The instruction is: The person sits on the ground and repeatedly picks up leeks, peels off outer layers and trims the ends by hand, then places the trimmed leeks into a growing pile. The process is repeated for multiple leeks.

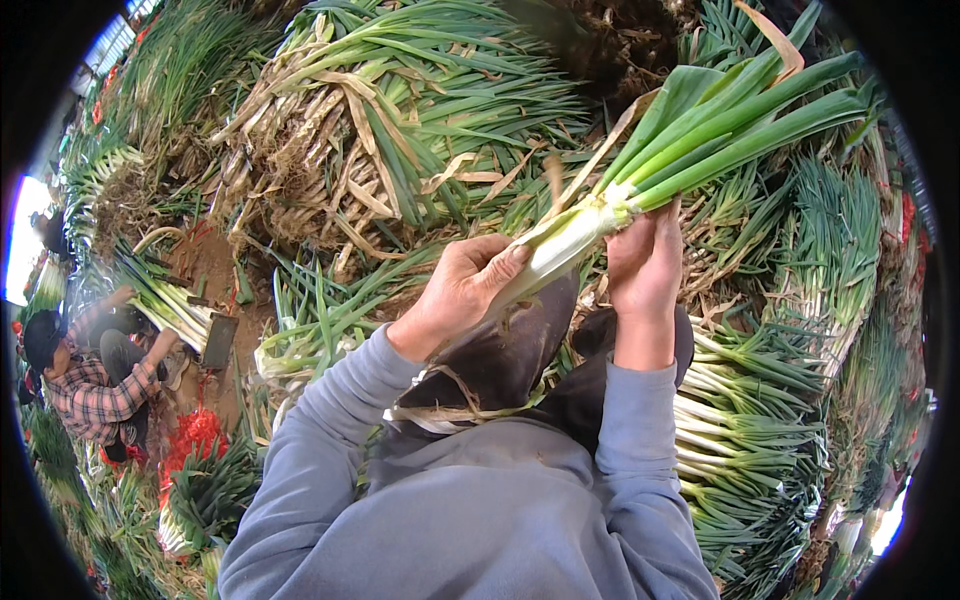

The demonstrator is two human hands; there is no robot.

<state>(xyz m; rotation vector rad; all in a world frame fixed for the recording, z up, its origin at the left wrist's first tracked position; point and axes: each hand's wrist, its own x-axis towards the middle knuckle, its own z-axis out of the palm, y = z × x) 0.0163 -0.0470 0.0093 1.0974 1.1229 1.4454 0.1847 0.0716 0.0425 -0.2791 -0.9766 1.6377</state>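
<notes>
A thick green onion stalk (pixel 559 247) lies slantwise across my lap, its pale shaft low and its green leaves spreading to the upper right. My left hand (pixel 474 281) grips the pale shaft, thumb on top, beside a dry strip of outer leaf. Under the point where the leaves fan out, my right hand (pixel 649 255) supports the stalk from below; its fingers are partly hidden behind it. The lower end of the shaft is hidden by my left hand and forearm.
A large heap of untrimmed green onions (pixel 420 112) rises ahead. Cleaned stalks (pixel 727 420) lie in a row at my right. At the left, a co-worker (pixel 97 382) in a plaid shirt handles stalks on a small stand (pixel 219 341), near red ties (pixel 196 442).
</notes>
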